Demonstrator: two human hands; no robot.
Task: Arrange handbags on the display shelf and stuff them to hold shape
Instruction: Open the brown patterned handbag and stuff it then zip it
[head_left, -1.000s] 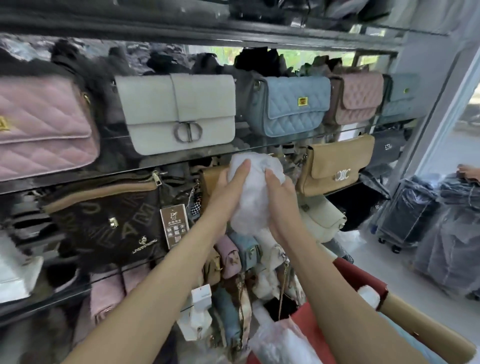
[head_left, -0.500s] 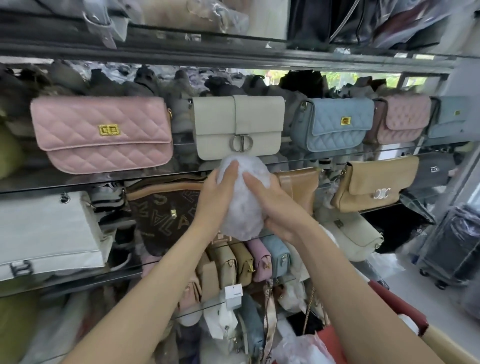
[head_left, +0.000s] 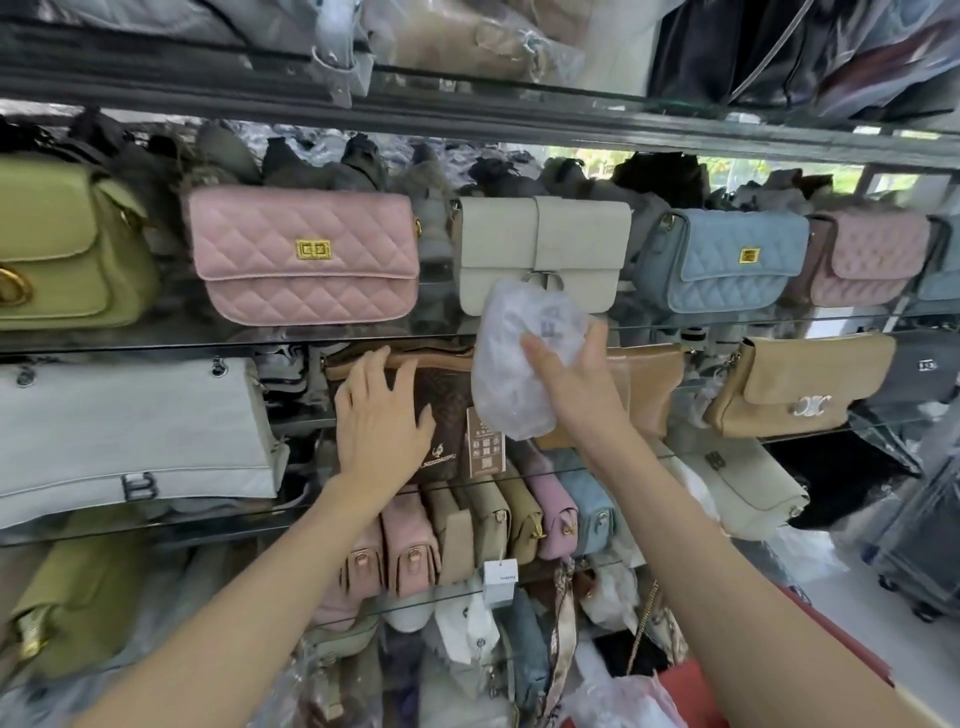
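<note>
My left hand (head_left: 382, 431) lies with fingers spread flat on the brown handbag (head_left: 415, 410) at the front edge of the middle glass shelf (head_left: 779, 434). My right hand (head_left: 566, 384) curls round the plastic-wrapped stuffing (head_left: 519, 364), held before it. Pushing hard could shove the bag backward or tear the wrap.

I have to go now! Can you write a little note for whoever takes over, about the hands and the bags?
Left hand: open, flat on the brown bag on the middle shelf.
Right hand: holds the wad of stuffing in front of the shelf, beside that bag.
Done: bags on the shelf above, such as the pink quilted bag, stand in a row.
Left: put the stuffing in a bag, probably the brown one, then straighten it.
</note>
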